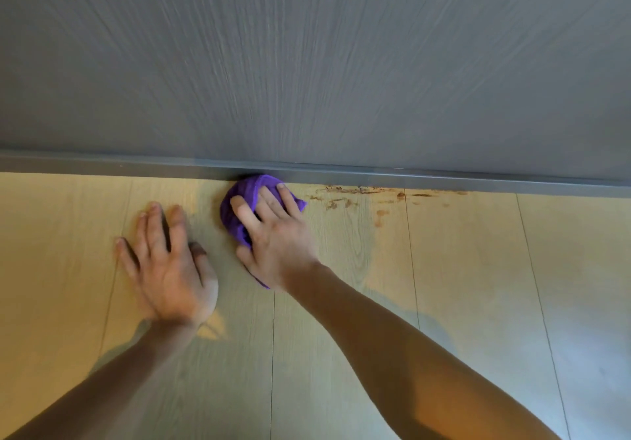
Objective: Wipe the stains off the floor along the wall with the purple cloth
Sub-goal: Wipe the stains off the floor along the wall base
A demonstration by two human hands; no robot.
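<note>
Floor [341,303] by grey wall [307,64]: stains [362,197] run along skirting, just right of purple cloth [246,197].
R hand [273,231] presses cloth, fingers spread; L hand [167,269] flat, spread, empty, farther off.

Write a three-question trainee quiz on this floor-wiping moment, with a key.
1. True or false: the purple cloth lies under the left hand.
2. Which way from the cloth do the brown stains lie: A) left B) right C) nearer the camera?
3. Fill in: the cloth's far edge meets the grey ____.

Key: 1 false, it is under the right hand; 2 B; 3 skirting strip at the wall's foot.
</note>
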